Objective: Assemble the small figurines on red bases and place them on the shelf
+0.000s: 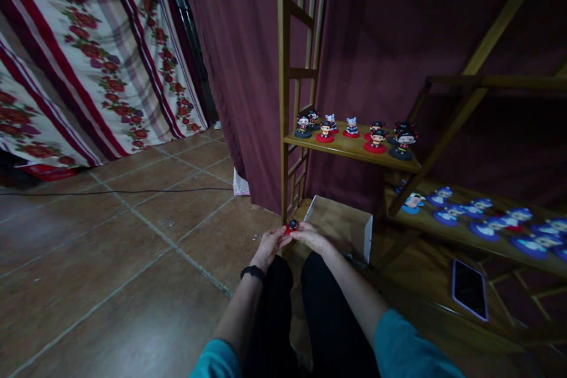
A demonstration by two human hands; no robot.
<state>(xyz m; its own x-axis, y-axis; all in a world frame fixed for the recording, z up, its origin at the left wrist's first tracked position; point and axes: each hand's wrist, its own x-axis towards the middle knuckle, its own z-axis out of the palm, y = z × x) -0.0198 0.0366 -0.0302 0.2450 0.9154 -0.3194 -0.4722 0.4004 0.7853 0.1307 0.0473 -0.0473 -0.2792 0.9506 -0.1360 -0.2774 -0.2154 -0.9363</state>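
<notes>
Between my two hands is a small figurine [292, 225] with a dark head and a red base. My left hand [271, 244] grips it from the left, fingers closed on the red base. From the other side my right hand [311, 236] pinches it too. My fingers cover part of it. Just beyond my right hand stands an open cardboard box [341, 224]. On the wooden shelf [349, 146] above it, several similar figurines with red or dark round bases stand upright, among them a black-haired figurine [404, 143] at the right end.
A lower shelf on the right holds several blue and white figurines [487, 227]. A phone [469, 289] lies on the lowest board. Wooden shelf posts [284, 88] rise in front of me. A cable [168, 191] crosses the tiled floor [133, 254] at left, below a flowered cloth [101, 65].
</notes>
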